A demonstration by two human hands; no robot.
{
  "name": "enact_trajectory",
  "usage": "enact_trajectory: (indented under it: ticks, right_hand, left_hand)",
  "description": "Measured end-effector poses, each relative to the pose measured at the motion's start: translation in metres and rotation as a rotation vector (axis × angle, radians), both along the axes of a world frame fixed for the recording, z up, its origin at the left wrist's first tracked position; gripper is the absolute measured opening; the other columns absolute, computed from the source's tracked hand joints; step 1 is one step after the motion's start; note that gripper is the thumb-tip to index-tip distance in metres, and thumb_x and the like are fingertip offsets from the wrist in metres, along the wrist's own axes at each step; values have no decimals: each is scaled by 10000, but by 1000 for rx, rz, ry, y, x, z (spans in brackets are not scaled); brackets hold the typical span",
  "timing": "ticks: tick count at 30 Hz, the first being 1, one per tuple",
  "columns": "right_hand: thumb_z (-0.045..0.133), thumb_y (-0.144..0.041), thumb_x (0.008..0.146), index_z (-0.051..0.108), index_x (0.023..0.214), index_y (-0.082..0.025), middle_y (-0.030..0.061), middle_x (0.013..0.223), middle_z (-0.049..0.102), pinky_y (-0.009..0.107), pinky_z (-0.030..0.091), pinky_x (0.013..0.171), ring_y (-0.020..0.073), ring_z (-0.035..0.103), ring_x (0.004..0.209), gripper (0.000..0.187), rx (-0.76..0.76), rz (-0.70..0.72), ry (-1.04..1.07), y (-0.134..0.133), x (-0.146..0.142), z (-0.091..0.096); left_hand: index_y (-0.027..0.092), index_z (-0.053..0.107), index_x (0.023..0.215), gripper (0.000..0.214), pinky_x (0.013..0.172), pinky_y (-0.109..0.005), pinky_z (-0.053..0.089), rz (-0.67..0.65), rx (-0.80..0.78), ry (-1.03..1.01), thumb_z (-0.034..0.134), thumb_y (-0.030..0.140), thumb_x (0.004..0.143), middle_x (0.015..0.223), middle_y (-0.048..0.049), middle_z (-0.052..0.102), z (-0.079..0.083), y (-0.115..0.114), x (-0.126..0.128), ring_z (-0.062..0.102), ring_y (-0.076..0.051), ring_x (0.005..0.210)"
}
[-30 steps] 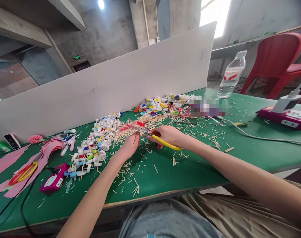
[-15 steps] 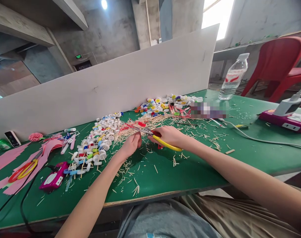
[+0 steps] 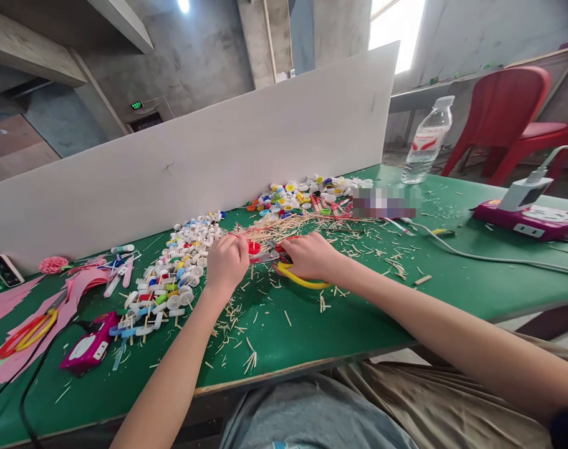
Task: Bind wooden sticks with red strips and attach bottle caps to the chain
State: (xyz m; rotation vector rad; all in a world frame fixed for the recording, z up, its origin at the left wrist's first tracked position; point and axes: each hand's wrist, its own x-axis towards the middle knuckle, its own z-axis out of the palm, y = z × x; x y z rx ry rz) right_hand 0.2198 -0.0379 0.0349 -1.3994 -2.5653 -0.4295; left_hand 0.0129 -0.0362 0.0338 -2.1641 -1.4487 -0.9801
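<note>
My right hand (image 3: 310, 256) is closed round the red and yellow handles of a pair of scissors (image 3: 284, 265) on the green table (image 3: 368, 312). Its blades point left toward a red bottle cap (image 3: 254, 247). My left hand (image 3: 226, 262) is closed in a loose fist just left of that cap, touching or pinching it; what its fingers grip is hidden. A heap of thin wooden sticks (image 3: 284, 227) lies right behind both hands.
Piles of coloured bottle caps (image 3: 181, 268) and caps (image 3: 307, 193) lie against a white board (image 3: 194, 156). At left: pink paper, second scissors (image 3: 24, 330), pink glue gun (image 3: 87, 346). At right: water bottle (image 3: 424, 142), power strip (image 3: 536, 218), cable, red chair (image 3: 512, 118).
My left hand moved left and up onto the red cap and closed into a fist. The scissors' blades drew in toward it; my right hand shifted slightly left.
</note>
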Motion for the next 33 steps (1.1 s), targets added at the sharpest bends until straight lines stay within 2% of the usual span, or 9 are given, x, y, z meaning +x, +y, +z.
enact_trajectory:
  ticks: [4,9,18,23,25,29,31,33]
  right_hand:
    - [422,-564,838,614,859,-148,103,772,694,276,231,516,198,613,664,458,18,12,-10,-2,-2,0]
    - [412,-568,838,629,907,-145,122,806,699,286,265,546,209,613,683,480,-1,18,6,-4,-5,-1]
    - [386,-583,848,644,853,-132,125,748,693,281,275,537,207,605,631,520,-45,26,-35,-1,-7,-5]
    - [379,-593,847,648,887,-138,135,806,700,289,298,555,214,612,668,530,-61,23,-22,3,-8,-8]
    - [380,-609,839,649,897,-139,140,813,699,291,306,562,218,614,682,545,-76,4,-4,4,-9,-7]
    - [349,-645,831,652,897,-149,135,769,691,289,304,557,222,610,664,585,-115,-98,80,9,-4,-3]
    - [326,-677,822,649,877,-164,122,746,687,285,295,546,219,604,641,609,-137,-157,132,13,2,-1]
    - [304,-711,811,640,841,-178,114,739,684,281,287,538,215,596,627,631,-159,-191,175,16,7,0]
  left_hand:
    - [183,584,584,435,628,-331,371,51,75,121,307,287,902,624,-74,604,3,-3,9,551,-193,650]
    - [186,573,549,460,566,-310,313,28,46,145,328,367,894,573,-67,583,4,0,7,519,-182,591]
    - [203,532,516,554,601,-312,348,0,-71,105,200,352,935,566,-61,571,1,3,7,494,-169,568]
    - [210,518,502,571,620,-324,374,56,-108,100,196,385,940,559,-66,555,0,5,7,510,-183,585]
    - [207,537,553,540,653,-336,391,42,-106,69,208,388,941,618,-77,578,1,4,4,537,-199,655]
    - [185,560,889,390,750,-363,416,9,-12,-162,229,382,947,880,-111,613,1,-2,-3,551,-228,870]
    - [193,504,966,344,703,-353,423,28,-65,-325,235,408,951,851,-95,594,-3,-5,-3,555,-212,805]
    - [204,462,977,303,657,-339,424,0,-202,-407,257,427,951,823,-77,591,-9,-7,2,558,-191,727]
